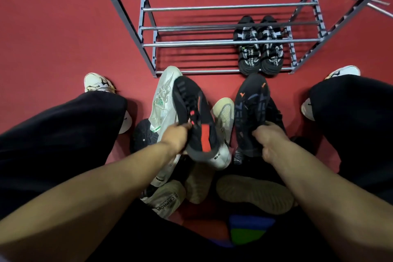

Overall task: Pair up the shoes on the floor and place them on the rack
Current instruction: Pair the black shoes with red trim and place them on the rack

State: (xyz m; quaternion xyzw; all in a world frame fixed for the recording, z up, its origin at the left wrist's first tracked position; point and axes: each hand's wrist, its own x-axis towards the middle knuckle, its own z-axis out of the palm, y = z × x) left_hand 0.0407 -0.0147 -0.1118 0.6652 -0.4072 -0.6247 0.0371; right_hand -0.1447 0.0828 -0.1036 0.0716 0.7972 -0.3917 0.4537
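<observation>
My left hand [177,137] grips a black shoe with red patches [194,117] by its opening, lifted over the pile. My right hand [269,140] holds a black shoe with orange marks [252,110] by its heel, toe pointing at the rack. The grey metal shoe rack [191,43] stands straight ahead on the red floor. A black-and-white patterned pair [258,49] sits on its lowest tier at the right. Beneath my hands lie a white shoe with green accents [162,104], another pale shoe [224,112] and several upturned shoes with beige soles [254,193].
My knees in black trousers flank the pile, and my own white sneakers [96,83] show at both sides. A black shoe sole [144,134] lies beside my left knee. Loose metal rods [370,4] rest on the floor right of the rack.
</observation>
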